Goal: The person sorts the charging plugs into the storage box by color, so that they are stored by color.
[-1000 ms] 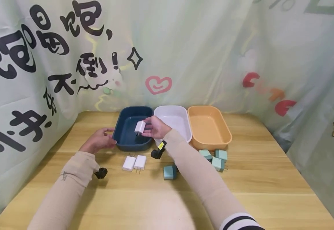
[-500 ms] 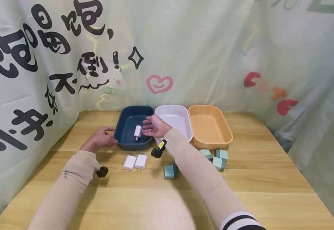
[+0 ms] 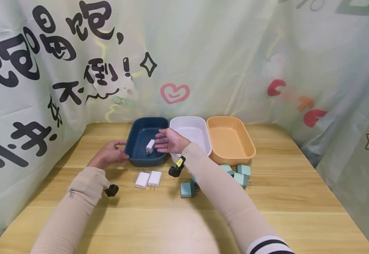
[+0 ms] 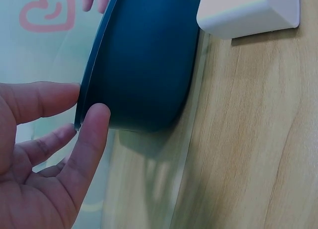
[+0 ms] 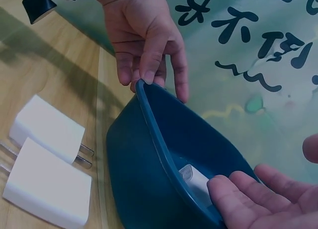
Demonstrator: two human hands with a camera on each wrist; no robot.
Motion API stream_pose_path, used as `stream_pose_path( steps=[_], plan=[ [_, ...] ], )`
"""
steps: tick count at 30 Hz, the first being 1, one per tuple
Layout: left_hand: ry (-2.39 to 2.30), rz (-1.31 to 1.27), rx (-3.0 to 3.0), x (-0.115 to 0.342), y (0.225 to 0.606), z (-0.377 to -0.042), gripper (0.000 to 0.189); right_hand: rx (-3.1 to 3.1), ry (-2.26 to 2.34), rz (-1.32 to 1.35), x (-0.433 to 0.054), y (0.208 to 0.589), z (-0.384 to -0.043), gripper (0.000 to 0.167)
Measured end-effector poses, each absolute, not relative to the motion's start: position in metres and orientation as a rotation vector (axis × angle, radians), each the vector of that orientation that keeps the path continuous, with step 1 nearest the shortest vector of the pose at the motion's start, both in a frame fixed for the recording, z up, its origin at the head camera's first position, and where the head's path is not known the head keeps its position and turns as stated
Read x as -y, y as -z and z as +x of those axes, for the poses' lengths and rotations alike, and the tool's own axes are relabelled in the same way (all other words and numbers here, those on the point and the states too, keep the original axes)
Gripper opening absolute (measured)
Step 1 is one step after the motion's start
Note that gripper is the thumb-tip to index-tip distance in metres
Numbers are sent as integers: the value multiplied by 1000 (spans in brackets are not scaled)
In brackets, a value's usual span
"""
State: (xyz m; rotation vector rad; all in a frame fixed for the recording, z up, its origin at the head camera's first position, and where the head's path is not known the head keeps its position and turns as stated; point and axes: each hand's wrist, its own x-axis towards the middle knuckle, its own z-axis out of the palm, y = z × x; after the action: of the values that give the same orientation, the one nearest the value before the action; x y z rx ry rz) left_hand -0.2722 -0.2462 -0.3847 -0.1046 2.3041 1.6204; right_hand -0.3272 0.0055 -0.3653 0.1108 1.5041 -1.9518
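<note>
My left hand (image 3: 108, 155) touches the front left corner of a dark blue bin (image 3: 146, 162) with fairly straight fingers. The left wrist view shows the thumb (image 4: 94, 132) against the outer wall and a finger at the rim. Inside the bin lies a white charger plug (image 3: 150, 146), tilted. My right hand (image 3: 172, 141) hovers over the bin's right side, palm up with fingers extended, holding nothing. In the right wrist view, its fingertips (image 5: 223, 187) partly hide the charger plug. On the table before the bin, two more white charger plugs (image 3: 154, 179) lie side by side.
A white bin (image 3: 192, 121) and a yellow bin (image 3: 232, 141) stand in a row right of the blue one. Several green charger plugs (image 3: 187, 189) lie in front of them, some partly behind the right sleeve. A printed curtain (image 3: 222, 70) hangs behind the table.
My right hand has let go of the white charger plug, which dropped into the blue bin and now lies on its floor. The left hand has stayed at the bin's corner.
</note>
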Motion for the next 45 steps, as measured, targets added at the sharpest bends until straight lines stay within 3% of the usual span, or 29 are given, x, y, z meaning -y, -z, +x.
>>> stream_pose_path(
  steps=[30, 45],
  plan=[
    [-1564, -158, -2329, 247, 382, -272, 75, -1728, 1697, -152, -18, 360, -290, 48],
    [-1573, -158, -2326, 244, 384, -271, 74, -1819, 1579, -212, -25, 369, -265, 37]
  ],
)
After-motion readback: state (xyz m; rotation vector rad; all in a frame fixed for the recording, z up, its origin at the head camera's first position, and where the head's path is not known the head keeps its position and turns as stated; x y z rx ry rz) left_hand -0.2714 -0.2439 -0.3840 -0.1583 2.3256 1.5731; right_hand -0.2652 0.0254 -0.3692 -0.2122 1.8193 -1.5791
